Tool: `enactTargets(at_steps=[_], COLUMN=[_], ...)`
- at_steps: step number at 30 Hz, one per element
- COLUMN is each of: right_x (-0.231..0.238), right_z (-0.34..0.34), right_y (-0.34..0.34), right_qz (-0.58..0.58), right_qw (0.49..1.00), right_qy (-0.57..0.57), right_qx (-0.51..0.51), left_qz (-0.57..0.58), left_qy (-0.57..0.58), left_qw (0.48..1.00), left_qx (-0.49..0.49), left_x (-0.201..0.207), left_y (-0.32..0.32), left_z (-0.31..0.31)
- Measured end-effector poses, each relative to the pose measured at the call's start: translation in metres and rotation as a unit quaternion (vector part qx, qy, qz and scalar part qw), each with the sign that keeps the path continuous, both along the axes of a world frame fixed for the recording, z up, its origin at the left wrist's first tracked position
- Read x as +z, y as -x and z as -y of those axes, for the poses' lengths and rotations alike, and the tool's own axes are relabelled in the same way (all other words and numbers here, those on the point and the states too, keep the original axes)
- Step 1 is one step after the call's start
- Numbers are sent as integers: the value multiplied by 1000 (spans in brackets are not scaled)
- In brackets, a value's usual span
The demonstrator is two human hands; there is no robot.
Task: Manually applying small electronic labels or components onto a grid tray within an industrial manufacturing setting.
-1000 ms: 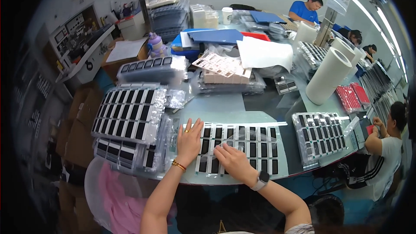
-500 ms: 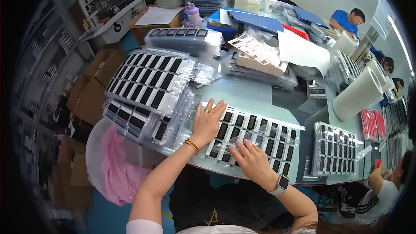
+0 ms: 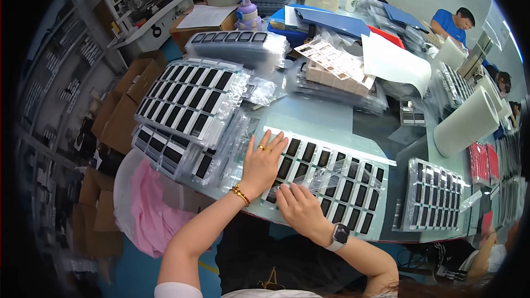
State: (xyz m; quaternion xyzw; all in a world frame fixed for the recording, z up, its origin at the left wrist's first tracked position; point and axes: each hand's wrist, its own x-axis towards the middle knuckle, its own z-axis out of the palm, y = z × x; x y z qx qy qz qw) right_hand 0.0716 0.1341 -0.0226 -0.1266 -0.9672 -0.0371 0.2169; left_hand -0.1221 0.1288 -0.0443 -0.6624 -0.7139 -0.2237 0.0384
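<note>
In front of me on the glass-topped table lies a sheet of small black display panels (image 3: 346,190) with white and green edges, set in rows. My left hand (image 3: 261,164) rests flat at the sheet's left end, fingers stretched out. Over the panels spreads a crinkled clear plastic film (image 3: 329,175). My right hand (image 3: 303,209) is at the sheet's lower left, its fingers bent and close together at the film, which runs out from the fingertips. The fingers hide part of their hold on it. A white strip (image 3: 331,144) lines the sheet's far edge.
Tall stacks of panel trays (image 3: 190,96) stand at the left. Another panel stack (image 3: 435,194) sits at the right, near a white roll (image 3: 466,121). Folders and papers (image 3: 395,63) pile up at the back. A person in blue (image 3: 450,25) sits beyond.
My right hand has slid left across the sheet toward my left hand, and its spread fingers have drawn together at the film. My left hand stays on the left end.
</note>
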Motion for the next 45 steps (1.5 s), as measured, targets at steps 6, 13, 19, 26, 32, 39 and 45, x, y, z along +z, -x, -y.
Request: enactTargets(at_steps=[6, 13, 19, 26, 32, 39, 45], right_x=[9, 31, 31, 27, 28, 16, 27], right_z=[-13, -21, -29, -61, -75, -60, -59], right_y=[-25, -66, -89, -68, -58, -79, -105], right_qz=[31, 84, 80, -52, -64, 64, 111], right_qw=[996, 988, 985, 996, 958, 983, 972], right_qy=[-17, 8, 74, 74, 264, 160, 189], right_qx=[77, 131, 134, -12, 92, 66, 87], left_qz=[-25, -29, -30, -32, -24, -23, -31], left_qy=[-2, 4, 9, 13, 20, 13, 1], left_qw=[1000, 1000, 999, 999, 999, 1000, 999], left_qx=[8, 4, 9, 7, 5, 14, 14], left_x=[2, 2, 1, 1, 0, -1, -1], left_y=[1, 0, 0, 0, -2, 0, 0], left_z=[1, 1, 2, 2, 1, 2, 1])
